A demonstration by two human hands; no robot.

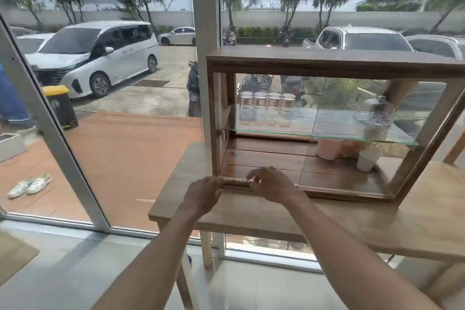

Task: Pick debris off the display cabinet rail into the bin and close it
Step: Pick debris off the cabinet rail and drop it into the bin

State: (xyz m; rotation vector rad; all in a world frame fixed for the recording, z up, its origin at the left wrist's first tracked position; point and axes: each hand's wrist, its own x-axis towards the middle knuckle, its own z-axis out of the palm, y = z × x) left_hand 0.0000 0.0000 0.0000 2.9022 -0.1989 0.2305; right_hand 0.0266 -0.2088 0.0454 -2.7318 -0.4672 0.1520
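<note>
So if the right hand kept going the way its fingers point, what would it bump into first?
The right hand points left along the cabinet rail, so it would probably meet the pale debris lying there first, then the left hand. Depth is hard to judge.

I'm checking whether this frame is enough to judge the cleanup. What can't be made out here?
Head view only:
- Debris on the cabinet rail: too small and blurred to identify.
- Fingertips of the left hand and right hand: curled away, so grip is unclear.
- Cabinet right end: cut off by the frame edge.
- An indoor bin: not in view.
</note>
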